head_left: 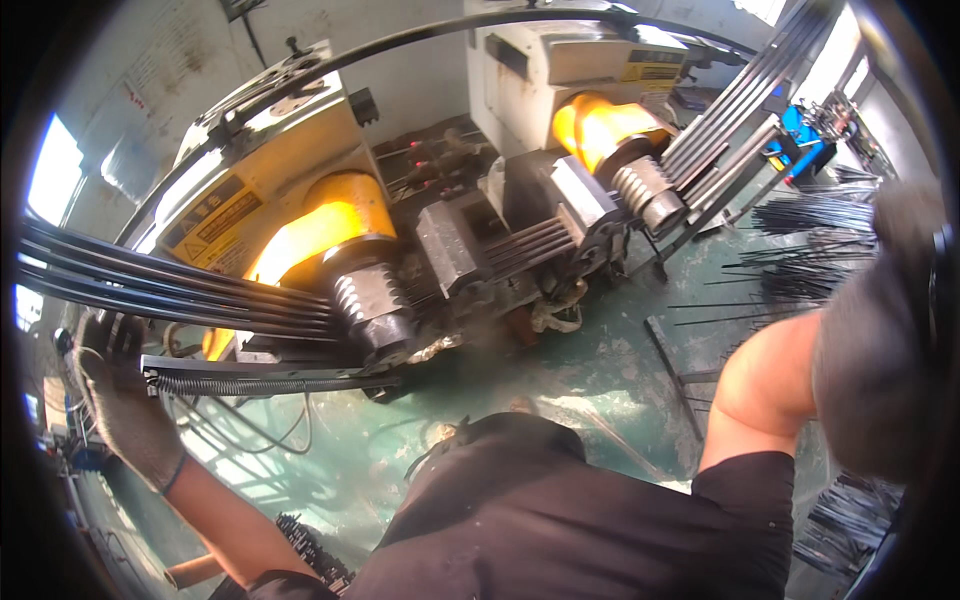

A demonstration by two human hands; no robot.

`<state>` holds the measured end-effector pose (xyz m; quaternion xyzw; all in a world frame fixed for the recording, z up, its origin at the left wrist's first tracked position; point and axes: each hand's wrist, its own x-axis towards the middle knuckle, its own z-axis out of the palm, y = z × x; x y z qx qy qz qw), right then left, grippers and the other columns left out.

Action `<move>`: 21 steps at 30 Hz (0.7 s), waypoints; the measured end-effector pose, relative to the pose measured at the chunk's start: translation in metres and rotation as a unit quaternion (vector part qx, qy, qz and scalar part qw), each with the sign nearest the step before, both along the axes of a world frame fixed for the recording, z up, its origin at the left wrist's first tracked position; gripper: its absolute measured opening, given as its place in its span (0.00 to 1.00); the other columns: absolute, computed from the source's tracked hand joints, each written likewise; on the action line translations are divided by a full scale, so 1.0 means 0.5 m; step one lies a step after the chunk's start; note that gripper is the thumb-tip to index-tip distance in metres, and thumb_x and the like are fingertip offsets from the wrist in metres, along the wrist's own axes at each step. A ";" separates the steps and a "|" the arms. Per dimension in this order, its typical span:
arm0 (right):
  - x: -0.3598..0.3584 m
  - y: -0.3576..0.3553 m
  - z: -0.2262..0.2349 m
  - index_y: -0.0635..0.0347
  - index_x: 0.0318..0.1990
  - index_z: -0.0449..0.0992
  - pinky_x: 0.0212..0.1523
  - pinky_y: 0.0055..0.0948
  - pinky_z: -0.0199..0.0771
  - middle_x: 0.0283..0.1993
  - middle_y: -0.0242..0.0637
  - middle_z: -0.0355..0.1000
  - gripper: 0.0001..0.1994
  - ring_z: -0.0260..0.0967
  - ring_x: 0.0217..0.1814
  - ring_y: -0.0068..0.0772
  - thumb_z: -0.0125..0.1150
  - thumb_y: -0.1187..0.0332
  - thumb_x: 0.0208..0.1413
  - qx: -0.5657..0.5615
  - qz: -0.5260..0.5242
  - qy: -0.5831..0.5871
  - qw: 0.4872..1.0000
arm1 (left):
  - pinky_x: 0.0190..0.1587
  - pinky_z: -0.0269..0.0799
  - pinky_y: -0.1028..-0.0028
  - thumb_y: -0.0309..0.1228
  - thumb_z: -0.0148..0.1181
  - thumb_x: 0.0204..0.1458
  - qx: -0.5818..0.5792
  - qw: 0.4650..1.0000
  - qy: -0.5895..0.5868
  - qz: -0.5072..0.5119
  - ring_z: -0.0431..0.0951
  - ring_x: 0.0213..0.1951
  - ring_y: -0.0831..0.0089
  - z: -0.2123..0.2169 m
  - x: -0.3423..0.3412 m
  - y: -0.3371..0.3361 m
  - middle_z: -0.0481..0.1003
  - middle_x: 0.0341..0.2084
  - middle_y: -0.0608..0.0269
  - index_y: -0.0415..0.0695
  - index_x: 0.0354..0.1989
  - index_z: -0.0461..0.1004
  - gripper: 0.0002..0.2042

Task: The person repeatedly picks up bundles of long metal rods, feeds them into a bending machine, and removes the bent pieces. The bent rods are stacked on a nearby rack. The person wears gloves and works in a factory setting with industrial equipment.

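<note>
My left hand (128, 405), in a pale glove with dark fingers, is raised at the left. Its fingers stretch up to the underside of a bundle of long dark metal rods (180, 287), beside the end of a rail with a coil spring (230, 384). Whether the fingertips touch the rods I cannot tell. The rods run right into a ribbed metal chuck (372, 302) below a glowing yellow-orange cover (325, 225). On the right my bent arm is lifted, with a dark cover over the forearm. My right hand (908, 222) is a dark blur near the edge; its fingers do not show.
A second chuck (648, 190) and yellow cover (610, 125) stand to the right, with more rods (745, 95) running up from there. Metal blocks (450, 245) sit between the machines. Rod piles (815, 250) lie at the right, and a dark frame (675, 378) stands on the green floor.
</note>
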<state>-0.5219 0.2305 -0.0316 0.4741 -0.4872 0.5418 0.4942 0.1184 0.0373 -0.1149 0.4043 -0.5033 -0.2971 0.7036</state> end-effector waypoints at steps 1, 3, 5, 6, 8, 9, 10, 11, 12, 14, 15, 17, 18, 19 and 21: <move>-0.007 -0.023 0.009 0.74 0.61 0.68 0.65 0.42 0.72 0.57 0.55 0.70 0.26 0.69 0.62 0.45 0.55 0.55 0.71 -0.008 0.002 0.000 1.000 | 0.69 0.66 0.55 0.51 0.51 0.73 -0.041 0.999 -0.033 -0.010 0.76 0.63 0.56 0.031 -0.016 -0.004 0.75 0.62 0.47 0.34 0.67 0.70 0.30; -0.025 -0.066 0.034 0.74 0.62 0.67 0.66 0.42 0.72 0.58 0.56 0.69 0.27 0.69 0.63 0.46 0.55 0.54 0.71 -0.015 -0.023 0.009 1.000 | 0.70 0.67 0.56 0.52 0.51 0.73 -0.045 0.993 -0.107 -0.021 0.77 0.63 0.57 0.057 -0.091 -0.031 0.76 0.61 0.47 0.34 0.68 0.70 0.31; -0.055 -0.124 0.058 0.74 0.63 0.66 0.67 0.43 0.71 0.59 0.57 0.68 0.28 0.68 0.64 0.46 0.54 0.53 0.71 -0.019 -0.040 0.008 0.999 | 0.70 0.68 0.56 0.54 0.51 0.72 -0.053 0.986 -0.157 0.014 0.78 0.62 0.57 0.090 -0.158 -0.046 0.77 0.60 0.46 0.34 0.67 0.71 0.32; -0.071 -0.149 0.079 0.75 0.63 0.66 0.68 0.43 0.71 0.59 0.57 0.68 0.29 0.68 0.65 0.47 0.54 0.53 0.72 -0.020 -0.055 0.009 0.998 | 0.70 0.70 0.55 0.54 0.52 0.72 -0.037 0.991 -0.120 -0.034 0.78 0.63 0.58 0.113 -0.195 -0.064 0.77 0.60 0.47 0.33 0.67 0.72 0.32; -0.100 -0.207 0.103 0.75 0.63 0.66 0.68 0.44 0.71 0.60 0.57 0.68 0.29 0.68 0.65 0.47 0.54 0.52 0.72 -0.004 -0.069 0.000 0.998 | 0.69 0.71 0.55 0.53 0.54 0.71 -0.085 0.976 -0.197 -0.048 0.79 0.64 0.57 0.138 -0.260 -0.086 0.79 0.59 0.47 0.35 0.66 0.73 0.31; -0.111 -0.233 0.104 0.75 0.63 0.66 0.68 0.43 0.71 0.60 0.57 0.68 0.29 0.68 0.65 0.47 0.54 0.53 0.72 0.014 -0.072 -0.012 0.997 | 0.69 0.72 0.55 0.53 0.55 0.71 -0.109 0.965 -0.234 -0.053 0.79 0.64 0.57 0.148 -0.288 -0.094 0.79 0.59 0.48 0.36 0.66 0.74 0.31; -0.118 -0.262 0.106 0.75 0.63 0.66 0.68 0.43 0.71 0.59 0.57 0.68 0.29 0.68 0.65 0.47 0.54 0.53 0.71 0.031 -0.069 -0.025 0.997 | 0.69 0.73 0.56 0.52 0.57 0.70 -0.111 0.956 -0.272 -0.027 0.80 0.63 0.57 0.163 -0.308 -0.091 0.80 0.58 0.49 0.38 0.66 0.75 0.29; -0.121 -0.308 0.094 0.74 0.63 0.66 0.68 0.43 0.71 0.59 0.57 0.68 0.28 0.68 0.65 0.47 0.54 0.53 0.71 0.053 -0.059 -0.040 0.996 | 0.69 0.73 0.57 0.51 0.58 0.70 -0.107 0.944 -0.312 0.005 0.80 0.62 0.58 0.172 -0.321 -0.090 0.81 0.57 0.50 0.40 0.66 0.76 0.28; -0.122 -0.348 0.080 0.74 0.63 0.66 0.68 0.43 0.71 0.59 0.57 0.69 0.28 0.68 0.65 0.46 0.55 0.53 0.71 0.073 -0.048 -0.056 0.995 | 0.69 0.73 0.58 0.50 0.60 0.69 -0.102 0.930 -0.352 0.036 0.81 0.62 0.58 0.178 -0.327 -0.089 0.83 0.55 0.51 0.41 0.66 0.76 0.27; -0.135 -0.335 0.106 0.74 0.63 0.67 0.67 0.43 0.71 0.59 0.56 0.69 0.28 0.69 0.64 0.46 0.55 0.54 0.71 0.098 -0.073 -0.059 0.991 | 0.69 0.73 0.60 0.48 0.62 0.68 -0.111 0.942 -0.310 -0.058 0.84 0.59 0.60 0.193 -0.329 -0.120 0.84 0.52 0.53 0.44 0.64 0.79 0.24; -0.135 -0.347 0.103 0.74 0.63 0.67 0.67 0.43 0.71 0.59 0.56 0.69 0.28 0.69 0.64 0.46 0.55 0.54 0.71 0.108 -0.069 -0.066 0.989 | 0.69 0.73 0.61 0.48 0.63 0.68 -0.107 0.944 -0.298 -0.091 0.85 0.57 0.60 0.200 -0.323 -0.124 0.85 0.51 0.54 0.46 0.63 0.80 0.23; -0.134 -0.376 0.096 0.74 0.62 0.67 0.67 0.42 0.72 0.59 0.56 0.69 0.27 0.69 0.64 0.46 0.56 0.54 0.71 0.125 -0.062 -0.074 0.987 | 0.63 0.76 0.65 0.46 0.64 0.67 -0.151 0.892 -0.424 -0.035 0.87 0.52 0.64 0.210 -0.323 -0.111 0.86 0.47 0.56 0.46 0.60 0.82 0.21; -0.134 -0.383 0.092 0.74 0.62 0.67 0.67 0.42 0.72 0.59 0.56 0.69 0.27 0.69 0.64 0.45 0.56 0.55 0.71 0.131 -0.058 -0.077 0.987 | 0.61 0.77 0.65 0.46 0.64 0.67 -0.134 0.895 -0.424 -0.009 0.87 0.51 0.64 0.214 -0.329 -0.114 0.86 0.46 0.57 0.46 0.59 0.82 0.20; -0.135 -0.386 0.089 0.74 0.62 0.68 0.67 0.42 0.72 0.59 0.56 0.70 0.27 0.69 0.64 0.45 0.56 0.55 0.71 0.136 -0.059 -0.077 0.986 | 0.59 0.78 0.66 0.46 0.65 0.66 -0.115 0.899 -0.423 0.017 0.87 0.50 0.64 0.210 -0.337 -0.116 0.87 0.45 0.57 0.46 0.58 0.83 0.20; -0.139 -0.385 0.086 0.74 0.62 0.68 0.67 0.42 0.72 0.59 0.56 0.70 0.27 0.70 0.64 0.45 0.56 0.55 0.70 0.144 -0.062 -0.077 0.985 | 0.55 0.77 0.67 0.47 0.65 0.65 -0.079 0.915 -0.393 0.049 0.87 0.48 0.66 0.201 -0.354 -0.112 0.87 0.42 0.58 0.45 0.55 0.84 0.20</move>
